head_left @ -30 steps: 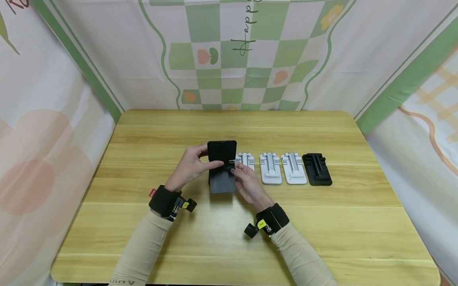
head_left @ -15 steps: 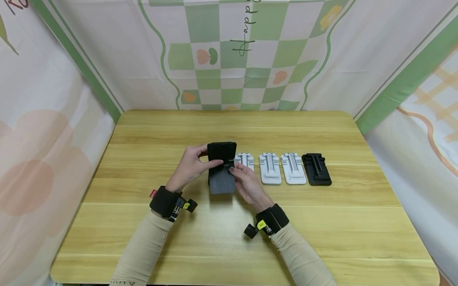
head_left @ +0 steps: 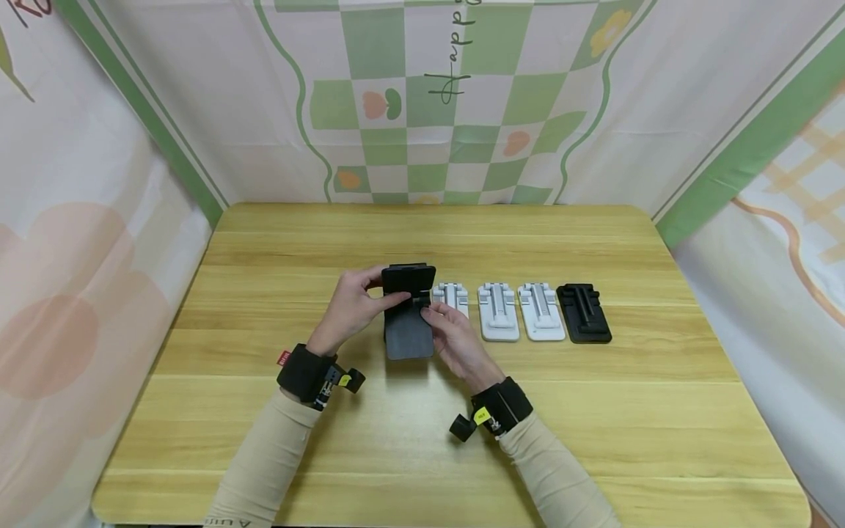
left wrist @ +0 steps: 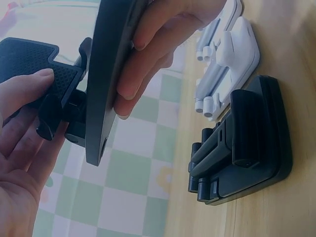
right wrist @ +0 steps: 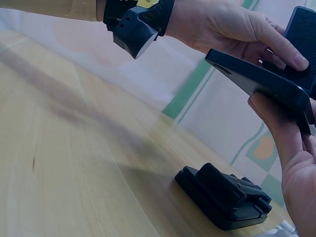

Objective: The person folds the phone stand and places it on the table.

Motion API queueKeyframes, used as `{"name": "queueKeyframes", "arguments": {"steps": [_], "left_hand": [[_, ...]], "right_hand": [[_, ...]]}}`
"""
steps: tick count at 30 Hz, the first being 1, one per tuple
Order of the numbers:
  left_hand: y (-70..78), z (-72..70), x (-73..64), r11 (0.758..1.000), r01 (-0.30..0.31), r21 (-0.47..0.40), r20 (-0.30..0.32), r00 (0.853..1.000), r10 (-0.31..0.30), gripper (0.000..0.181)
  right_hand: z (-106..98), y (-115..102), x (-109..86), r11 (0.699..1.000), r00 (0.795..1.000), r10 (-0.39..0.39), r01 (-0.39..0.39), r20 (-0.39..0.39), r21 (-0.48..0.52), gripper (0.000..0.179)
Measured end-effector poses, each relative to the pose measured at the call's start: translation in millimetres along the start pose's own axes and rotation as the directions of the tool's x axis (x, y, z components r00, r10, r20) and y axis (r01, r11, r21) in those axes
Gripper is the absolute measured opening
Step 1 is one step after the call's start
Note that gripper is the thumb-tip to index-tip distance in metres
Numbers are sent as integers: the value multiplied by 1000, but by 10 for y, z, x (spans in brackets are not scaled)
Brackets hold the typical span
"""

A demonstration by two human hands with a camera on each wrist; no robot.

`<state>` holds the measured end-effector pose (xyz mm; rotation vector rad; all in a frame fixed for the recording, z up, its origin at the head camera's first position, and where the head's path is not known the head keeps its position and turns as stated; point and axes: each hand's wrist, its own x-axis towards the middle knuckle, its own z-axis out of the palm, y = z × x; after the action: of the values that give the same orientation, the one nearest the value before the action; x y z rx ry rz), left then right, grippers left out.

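Note:
A partly unfolded black phone stand (head_left: 408, 334) is held above the table, between both hands. My left hand (head_left: 351, 308) pinches its upper plate, thumb on the near face and fingers behind. In the left wrist view that plate shows a textured pad (left wrist: 61, 74) under the thumb, with a hinge joining it to the flat base (left wrist: 111, 79). My right hand (head_left: 462, 346) grips the base by its right edge, the thumb on the near face. Just right of it, a white folded phone stand (head_left: 452, 294) is partly hidden by the hand.
Two more white folded phone stands (head_left: 499, 312) and a black one (head_left: 584, 314) lie in a row to the right on the wooden table (head_left: 422, 455). Patterned cloth (head_left: 429, 139) hangs behind the table and along its sides.
The stand's upper plate has tilted about its hinge and looks shorter from the head, while its top edge has come slightly lower. Both hands keep their hold, nearly in place.

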<state>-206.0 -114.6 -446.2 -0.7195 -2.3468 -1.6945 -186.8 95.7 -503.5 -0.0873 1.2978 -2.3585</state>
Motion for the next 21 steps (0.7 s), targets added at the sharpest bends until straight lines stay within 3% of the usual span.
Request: {"name": "queueKeyframes", "arguments": {"steps": [11, 21], "left_hand": [[-12, 21, -8, 999, 0, 50, -47, 999, 2, 29], [-35, 22, -29, 999, 3, 49, -43, 999, 0, 30]], "right_hand": [[-7, 46, 14, 1000, 1000, -1, 1, 3, 2, 11], [2, 73, 15, 1000, 1000, -6, 6, 4, 10, 9]]}}
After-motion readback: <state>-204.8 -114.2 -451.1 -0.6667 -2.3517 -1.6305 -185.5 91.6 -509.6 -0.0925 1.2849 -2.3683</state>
